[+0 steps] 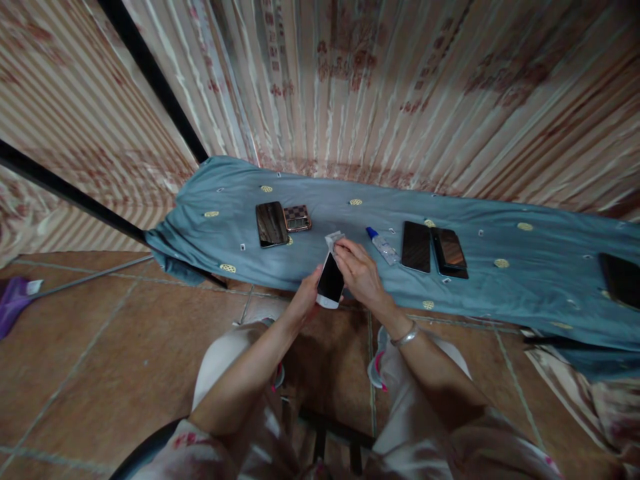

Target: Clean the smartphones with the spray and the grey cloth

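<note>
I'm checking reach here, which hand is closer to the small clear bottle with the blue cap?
Right. The right hand lies just left of the small clear bottle with the blue cap; the left hand is farther left, holding the white phone.

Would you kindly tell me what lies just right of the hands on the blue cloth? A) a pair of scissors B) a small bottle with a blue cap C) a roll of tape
B: a small clear bottle with a blue cap lies on the blue cloth, right of the right hand.

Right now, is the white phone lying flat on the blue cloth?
No, the left hand holds the white phone above the floor, off the blue cloth.
</note>
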Demonstrator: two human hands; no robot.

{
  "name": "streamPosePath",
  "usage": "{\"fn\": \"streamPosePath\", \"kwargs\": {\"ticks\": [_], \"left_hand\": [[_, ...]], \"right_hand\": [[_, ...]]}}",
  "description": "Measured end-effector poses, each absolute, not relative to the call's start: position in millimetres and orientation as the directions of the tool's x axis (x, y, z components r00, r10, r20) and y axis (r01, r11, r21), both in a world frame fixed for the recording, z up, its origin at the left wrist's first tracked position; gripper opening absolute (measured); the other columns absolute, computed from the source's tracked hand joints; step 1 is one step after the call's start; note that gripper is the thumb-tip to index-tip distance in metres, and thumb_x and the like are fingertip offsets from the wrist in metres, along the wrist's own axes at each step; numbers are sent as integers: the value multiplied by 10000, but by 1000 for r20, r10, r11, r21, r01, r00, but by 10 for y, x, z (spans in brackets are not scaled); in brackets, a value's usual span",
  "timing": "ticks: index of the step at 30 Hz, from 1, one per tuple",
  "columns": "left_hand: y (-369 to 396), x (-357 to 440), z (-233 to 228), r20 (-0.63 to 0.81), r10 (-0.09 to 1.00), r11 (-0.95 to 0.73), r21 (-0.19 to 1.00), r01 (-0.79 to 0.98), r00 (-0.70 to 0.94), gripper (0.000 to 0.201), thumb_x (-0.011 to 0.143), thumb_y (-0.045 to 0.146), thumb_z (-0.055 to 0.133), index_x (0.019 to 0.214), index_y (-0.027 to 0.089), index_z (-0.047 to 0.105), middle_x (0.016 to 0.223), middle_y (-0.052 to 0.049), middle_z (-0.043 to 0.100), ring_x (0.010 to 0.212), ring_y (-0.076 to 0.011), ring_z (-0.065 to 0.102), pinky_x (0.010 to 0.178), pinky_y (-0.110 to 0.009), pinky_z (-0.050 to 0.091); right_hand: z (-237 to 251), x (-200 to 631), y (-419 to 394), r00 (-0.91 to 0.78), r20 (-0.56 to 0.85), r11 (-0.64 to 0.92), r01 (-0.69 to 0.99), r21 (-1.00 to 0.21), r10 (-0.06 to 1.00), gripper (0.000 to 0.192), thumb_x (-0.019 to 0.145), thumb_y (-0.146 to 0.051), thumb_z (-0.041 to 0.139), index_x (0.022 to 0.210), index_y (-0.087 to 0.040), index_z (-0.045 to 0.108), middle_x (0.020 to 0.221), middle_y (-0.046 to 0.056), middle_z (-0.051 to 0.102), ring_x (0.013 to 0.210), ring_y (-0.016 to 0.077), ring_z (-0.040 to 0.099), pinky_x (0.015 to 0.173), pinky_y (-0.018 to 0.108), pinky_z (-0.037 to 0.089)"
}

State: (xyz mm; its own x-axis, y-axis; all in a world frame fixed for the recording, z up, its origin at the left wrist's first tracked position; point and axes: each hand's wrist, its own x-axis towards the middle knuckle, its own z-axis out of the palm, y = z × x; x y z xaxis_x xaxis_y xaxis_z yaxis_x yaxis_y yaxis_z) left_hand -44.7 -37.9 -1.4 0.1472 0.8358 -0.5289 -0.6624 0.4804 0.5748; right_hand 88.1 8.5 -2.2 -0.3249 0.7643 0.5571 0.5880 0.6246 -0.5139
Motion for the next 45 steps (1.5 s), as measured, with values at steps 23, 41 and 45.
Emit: {"fn": "streamPosePath", "kwargs": {"ticks": [23, 41, 45], "left_hand": [[-415, -447, 14, -444, 883, 454, 731, -510, 150, 434, 969, 400, 451, 1071, 64, 706, 867, -146, 765, 753, -228, 737, 628, -310, 601], [-461, -454, 27, -444, 881, 459, 720, -520, 162, 392, 935, 411, 516, 1012, 76, 704, 890, -145, 760, 792, -251, 740, 596, -312, 600], [-463, -466, 15, -435, 886, 449, 724, -524, 159, 394, 937, 409, 511, 1004, 72, 703, 878, -147, 760, 797, -251, 740, 625, -323, 606]], "right_hand": [[-39, 970, 165, -280, 611, 617, 643, -453, 740, 359, 1009, -310, 383, 1184, -194, 674, 1229, 122, 667, 1087, 246, 637, 994, 420, 508], [-39, 1013, 233, -206, 564, 563, 584, -585, 800, 273, 965, -327, 464, 1071, -220, 691, 1123, 98, 722, 1031, 246, 660, 961, 434, 509], [-47, 1021, 238, -202, 563, 561, 579, -592, 802, 266, 961, -332, 473, 1060, -219, 692, 1116, 97, 724, 1020, 245, 662, 952, 428, 512]]}}
